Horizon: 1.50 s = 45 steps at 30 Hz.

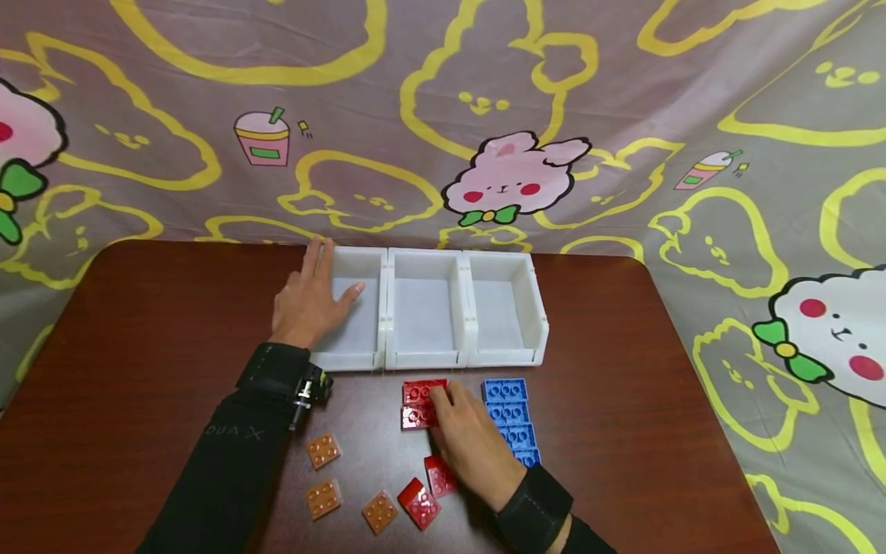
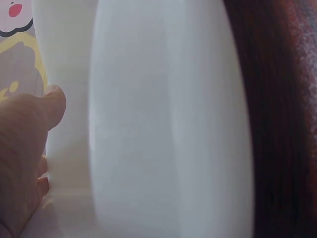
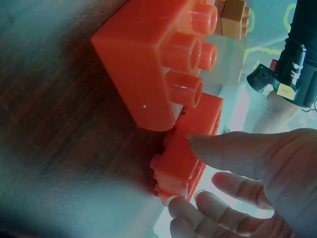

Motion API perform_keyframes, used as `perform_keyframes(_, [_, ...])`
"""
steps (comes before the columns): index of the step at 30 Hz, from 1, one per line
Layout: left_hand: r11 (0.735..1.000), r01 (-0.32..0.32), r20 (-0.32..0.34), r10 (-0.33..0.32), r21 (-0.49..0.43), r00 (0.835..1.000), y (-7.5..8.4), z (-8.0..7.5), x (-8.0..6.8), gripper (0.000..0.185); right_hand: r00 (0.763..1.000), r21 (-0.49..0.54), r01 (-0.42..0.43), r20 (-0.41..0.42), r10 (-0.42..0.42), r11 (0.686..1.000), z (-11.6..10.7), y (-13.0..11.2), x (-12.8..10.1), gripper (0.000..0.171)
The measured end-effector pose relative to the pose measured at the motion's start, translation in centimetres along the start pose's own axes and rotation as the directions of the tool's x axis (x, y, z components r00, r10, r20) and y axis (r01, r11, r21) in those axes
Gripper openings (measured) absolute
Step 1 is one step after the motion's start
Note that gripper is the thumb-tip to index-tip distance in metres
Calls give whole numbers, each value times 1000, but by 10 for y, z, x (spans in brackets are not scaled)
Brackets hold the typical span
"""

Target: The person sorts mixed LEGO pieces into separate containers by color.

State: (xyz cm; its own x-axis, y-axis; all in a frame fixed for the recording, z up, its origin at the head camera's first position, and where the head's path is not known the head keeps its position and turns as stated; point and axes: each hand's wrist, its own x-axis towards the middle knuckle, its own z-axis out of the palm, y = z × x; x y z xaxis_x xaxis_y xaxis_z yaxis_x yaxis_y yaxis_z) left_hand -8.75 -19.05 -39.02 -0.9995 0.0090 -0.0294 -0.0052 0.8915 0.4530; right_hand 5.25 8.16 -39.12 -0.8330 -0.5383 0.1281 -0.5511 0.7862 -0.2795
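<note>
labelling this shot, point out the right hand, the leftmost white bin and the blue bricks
Right hand (image 1: 477, 442), head view: back of the hand
Leftmost white bin (image 1: 360, 327), head view: inner floor
Blue bricks (image 1: 508, 414), head view: second brick down

Behind a reddish-brown wood-grain tabletop (image 1: 609, 385) with rounded far corners hangs a greyish cloth backdrop (image 1: 346, 115) printed with yellow-outlined cartoon animals (image 1: 483, 102), a green-bowed pink bunny head (image 1: 515, 181) and pink drink cups (image 1: 263, 140) with green straws (image 1: 277, 115).

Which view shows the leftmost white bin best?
The head view: it shows the leftmost white bin from above, its inside visible, though the left hand covers part. The left wrist view shows only close, blurred white plastic beside the thumb. The right wrist view is too washed-out to identify it.
</note>
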Motion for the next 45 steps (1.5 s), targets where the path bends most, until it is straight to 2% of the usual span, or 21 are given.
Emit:
perform_keyframes(3, [1000, -2, 0, 2, -8, 1000, 1, 0, 0, 90, 1000, -3, -16, 10, 16, 1000, -6, -4, -3, 44])
perform_keyframes(6, [1000, -1, 2, 1, -13, 1000, 2, -1, 1, 90, 994, 33, -70, 83, 67, 997, -13, -11, -10, 43])
perform_keyframes(9, [1000, 1, 0, -1, -12, 1000, 2, -2, 1, 90, 976, 39, -136, 177, 127, 990, -13, -20, -18, 43])
perform_keyframes(12, [1000, 4, 0, -4, -13, 1000, 1, -1, 1, 90, 956, 32, -185, 238, 173, 982, -5, -26, -26, 41])
perform_keyframes(14, [1000, 7, 2, -7, -18, 1000, 1, -1, 0, 91, 948, 55, -215, 251, 195, 975, 1, -28, -30, 36])
perform_keyframes(17, [1000, 5, 1, -5, -18, 1000, 1, 0, 0, 90, 944, 143, -260, 245, 220, 955, 1, -26, -33, 32])
perform_keyframes(20, [1000, 1, -5, -1, -14, 1000, 0, 1, 0, 90, 950, 228, -291, 180, 254, 929, -9, -18, -31, 36])
perform_keyframes(22, [1000, -1, -8, 0, -9, 1000, 0, 1, 0, 90, 948, 250, -314, 137, 287, 916, -18, -11, -27, 42])
perform_keyframes(25, [1000, 4, -1, -4, -3, 1000, 0, 0, 1, 90, 956, 214, -286, 3, 292, 934, -26, 2, -20, 38])
perform_keyframes(29, [1000, 13, 15, -13, -3, 1000, 0, 0, 2, 91, 946, 150, -288, -110, 305, 946, -27, 14, -9, 23])
perform_keyframes(32, [1000, 13, 18, -13, -3, 1000, -1, 1, 3, 91, 937, 115, -307, -138, 321, 945, -23, 18, -1, 20])
perform_keyframes(38, [1000, 12, 21, -12, 5, 1000, -1, -1, 3, 90, 951, 5, -251, -186, 248, 968, -7, 22, 12, 17])
perform_keyframes(45, [1000, 10, 15, -10, -6, 1000, 0, 0, 1, 90, 961, -16, -217, -181, 211, 976, 4, 24, 14, 16])
